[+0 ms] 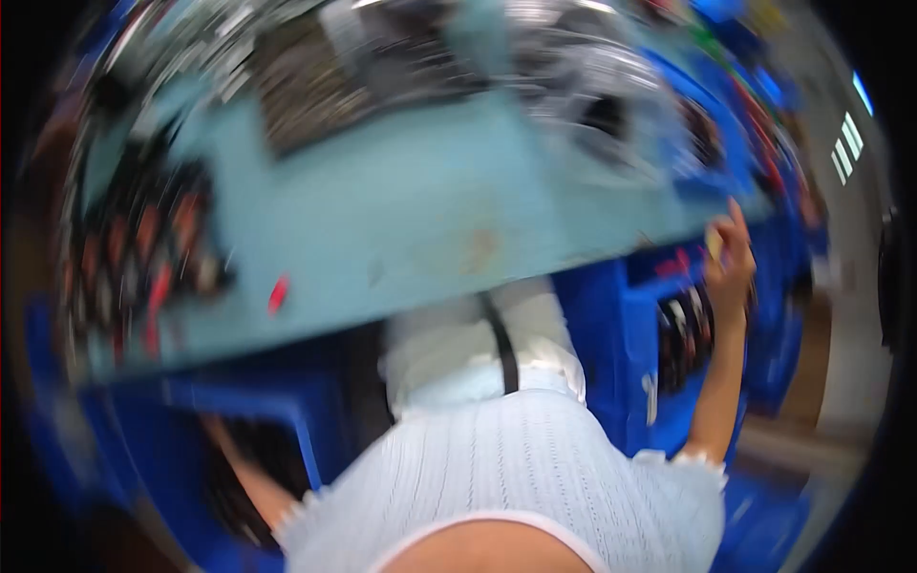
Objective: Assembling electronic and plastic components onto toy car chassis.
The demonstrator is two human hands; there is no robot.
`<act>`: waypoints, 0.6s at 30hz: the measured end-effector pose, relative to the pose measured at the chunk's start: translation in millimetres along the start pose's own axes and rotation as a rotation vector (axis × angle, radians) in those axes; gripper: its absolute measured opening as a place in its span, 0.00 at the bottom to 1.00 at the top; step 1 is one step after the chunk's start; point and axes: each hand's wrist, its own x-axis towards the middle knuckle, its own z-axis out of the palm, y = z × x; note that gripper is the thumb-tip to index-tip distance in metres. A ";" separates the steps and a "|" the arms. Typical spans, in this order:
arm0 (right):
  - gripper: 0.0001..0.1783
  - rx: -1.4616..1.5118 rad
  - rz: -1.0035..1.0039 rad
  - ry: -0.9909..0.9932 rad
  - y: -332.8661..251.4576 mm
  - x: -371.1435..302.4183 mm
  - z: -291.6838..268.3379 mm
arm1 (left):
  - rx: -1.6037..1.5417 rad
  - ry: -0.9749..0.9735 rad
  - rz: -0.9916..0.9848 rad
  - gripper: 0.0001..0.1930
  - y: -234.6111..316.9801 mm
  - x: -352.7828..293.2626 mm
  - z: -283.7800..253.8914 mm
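My bare right hand [732, 260] was raised just beyond the table's near edge, at the right, its index finger pointing up and the other fingers bent. A small yellow thing [714, 242] showed at those fingers; whether I gripped it, I could not tell through the blur.

My left hand [215, 430] was low at the left, at the opening of a blue crate [253, 401] below the table, with dark items [272, 454] packed inside. How far it was open, and whether it had hold of any of them, I could not tell.

Below my right hand, beside my forearm, a second row of dark pieces [680, 334] stood in a blue bin [611, 320].

Across the pale blue-green table [382, 210], black and orange-brown parts [148, 229] lay in a cluster at the left, with a small red piece [278, 295] just to their right, near the edge. Dark flat packages [306, 95] lay toward the far side, clear plastic bags [583, 86] to their right, and a blue tray [721, 124] at the far right.
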 end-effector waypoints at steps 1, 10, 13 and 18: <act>0.24 0.183 -0.117 0.005 3.1 5.8 13.5 | 0.046 0.032 -0.182 0.33 -62.6 -98.0 -33.9; 0.28 0.353 -0.647 -0.074 -107.9 68.1 71.8 | -0.683 0.800 -0.841 0.37 -72.3 -373.8 -137.6; 0.28 0.415 -0.755 -0.114 -134.4 74.6 91.7 | -0.737 0.764 -0.812 0.40 -62.1 -379.5 -145.7; 0.28 0.504 -0.834 -0.189 -163.0 81.3 101.1 | -0.848 0.579 -0.890 0.50 -54.5 -373.9 -132.2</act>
